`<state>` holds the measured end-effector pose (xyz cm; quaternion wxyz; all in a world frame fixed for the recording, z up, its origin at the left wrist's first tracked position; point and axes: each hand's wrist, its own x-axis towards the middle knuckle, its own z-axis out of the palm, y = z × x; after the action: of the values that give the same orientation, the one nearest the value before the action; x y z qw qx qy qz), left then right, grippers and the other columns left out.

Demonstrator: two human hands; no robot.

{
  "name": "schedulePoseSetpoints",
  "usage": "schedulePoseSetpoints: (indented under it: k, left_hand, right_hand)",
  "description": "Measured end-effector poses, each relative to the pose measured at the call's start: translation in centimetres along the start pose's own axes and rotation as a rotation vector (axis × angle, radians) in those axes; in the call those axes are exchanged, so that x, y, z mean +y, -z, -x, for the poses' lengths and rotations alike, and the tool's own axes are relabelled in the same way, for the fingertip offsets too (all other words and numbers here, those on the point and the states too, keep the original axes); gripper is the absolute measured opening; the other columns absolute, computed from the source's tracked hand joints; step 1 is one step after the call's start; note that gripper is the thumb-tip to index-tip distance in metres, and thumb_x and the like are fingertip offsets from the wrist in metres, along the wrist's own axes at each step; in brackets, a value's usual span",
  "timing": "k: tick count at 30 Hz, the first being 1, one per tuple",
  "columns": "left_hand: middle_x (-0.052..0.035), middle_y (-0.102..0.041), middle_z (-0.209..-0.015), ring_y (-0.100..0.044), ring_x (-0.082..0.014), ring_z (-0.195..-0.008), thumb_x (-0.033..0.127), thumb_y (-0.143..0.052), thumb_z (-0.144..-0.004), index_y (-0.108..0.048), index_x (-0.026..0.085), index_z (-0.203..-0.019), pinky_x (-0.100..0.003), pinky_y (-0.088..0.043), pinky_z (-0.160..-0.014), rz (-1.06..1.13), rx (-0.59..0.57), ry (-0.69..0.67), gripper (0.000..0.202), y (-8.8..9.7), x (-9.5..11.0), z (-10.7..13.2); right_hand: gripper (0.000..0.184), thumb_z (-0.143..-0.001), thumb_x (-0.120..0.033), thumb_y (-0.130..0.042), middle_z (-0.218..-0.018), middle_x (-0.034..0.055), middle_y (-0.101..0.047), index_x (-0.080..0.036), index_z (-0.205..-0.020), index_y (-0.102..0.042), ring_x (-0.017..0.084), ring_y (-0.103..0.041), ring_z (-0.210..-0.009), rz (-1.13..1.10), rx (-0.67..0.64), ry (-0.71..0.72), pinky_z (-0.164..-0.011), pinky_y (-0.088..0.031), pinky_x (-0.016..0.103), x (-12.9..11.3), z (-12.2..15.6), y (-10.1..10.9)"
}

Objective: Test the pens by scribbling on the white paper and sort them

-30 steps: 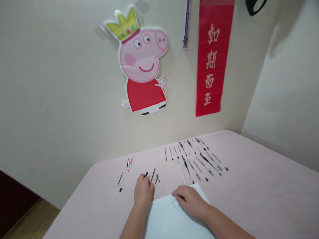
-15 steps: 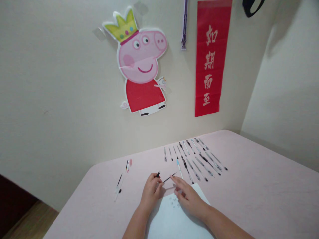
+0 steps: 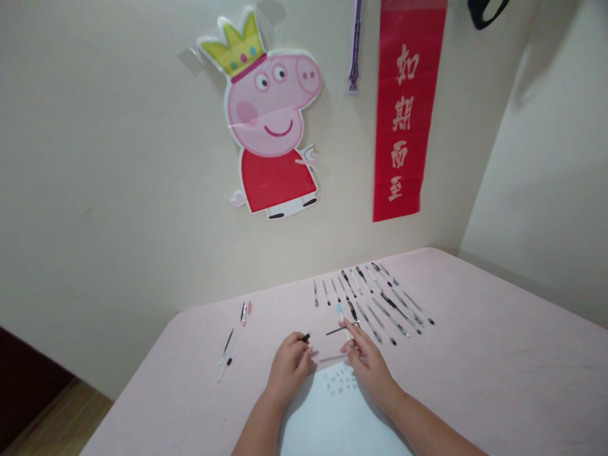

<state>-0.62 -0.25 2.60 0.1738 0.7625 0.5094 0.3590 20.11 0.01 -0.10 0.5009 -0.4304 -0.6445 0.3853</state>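
My left hand [image 3: 289, 366] is closed around a black pen cap [image 3: 306, 337], whose end sticks out past the fingertips; whether more of a pen sits inside the fist is hidden. A thin dark pen refill [image 3: 335, 331] is pinched between the thumb and fingers of my right hand [image 3: 368, 367], pointing left towards the other hand with a gap between. Below both hands lies a white sheet of paper [image 3: 332, 421] with small handwritten marks near its top edge. Just beyond my right hand is a pen with a light blue end [image 3: 340, 309].
Several pens [image 3: 401, 311] lie in two slanted rows at the back right of the pink tabletop [image 3: 498, 367]. To the left are a loose refill [image 3: 228, 341], a clear pen tube with a black tip [image 3: 228, 362] and a small red-and-white item [image 3: 244, 315]. A wall stands behind.
My right hand has moved right and slightly away, drawing the refill clear of my left hand. The black cap in my left hand has tilted a little and shows further out.
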Motion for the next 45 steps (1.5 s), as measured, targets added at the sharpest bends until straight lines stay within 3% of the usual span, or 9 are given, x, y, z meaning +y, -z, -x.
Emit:
schedulePoseSetpoints:
  k: [10,17,27,45]
  left_hand:
    - [-0.0069,-0.062,-0.090,-0.058,-0.0189,-0.088,0.024,-0.046,-0.088,-0.064,0.019,-0.071,-0.031,-0.046,-0.078,-0.062,-0.001,-0.011,0.025,-0.1,-0.1,0.1]
    - [-0.0081,-0.063,-0.089,-0.058,-0.0202,-0.088,0.025,-0.045,-0.088,-0.064,0.019,-0.071,-0.033,-0.046,-0.078,-0.090,-0.009,-0.034,0.026,0.0,0.0,0.1]
    - [-0.0074,-0.065,-0.090,-0.056,-0.0216,-0.087,0.016,-0.049,-0.084,-0.061,0.018,-0.067,-0.038,-0.043,-0.078,-0.241,0.008,-0.122,0.020,0.2,0.1,0.0]
    - [-0.0071,-0.064,-0.091,-0.057,-0.0196,-0.090,0.022,-0.049,-0.086,-0.061,0.019,-0.069,-0.034,-0.045,-0.080,-0.088,0.042,-0.070,0.021,-0.1,-0.3,0.1]
  right_hand:
    - [0.060,-0.081,-0.015,-0.041,-0.141,0.0122,-0.042,-0.025,-0.140,-0.039,0.014,-0.060,-0.078,-0.026,0.042,-0.008,-0.057,-0.050,0.025,-0.2,-0.1,0.1]
    - [0.058,-0.080,-0.013,-0.044,-0.136,0.0115,-0.048,-0.025,-0.137,-0.044,0.012,-0.060,-0.074,-0.075,0.089,0.028,-0.057,-0.050,0.024,0.6,-0.1,-0.1]
    - [0.058,-0.082,-0.010,-0.042,-0.135,0.0103,-0.047,-0.027,-0.137,-0.043,0.011,-0.060,-0.075,-0.033,0.047,0.066,-0.057,-0.049,0.023,0.5,0.0,0.1]
    - [0.057,-0.080,-0.010,-0.043,-0.132,0.0103,-0.050,-0.025,-0.135,-0.046,0.010,-0.059,-0.073,-0.006,0.067,0.059,-0.056,-0.049,0.021,1.0,-0.1,0.0]
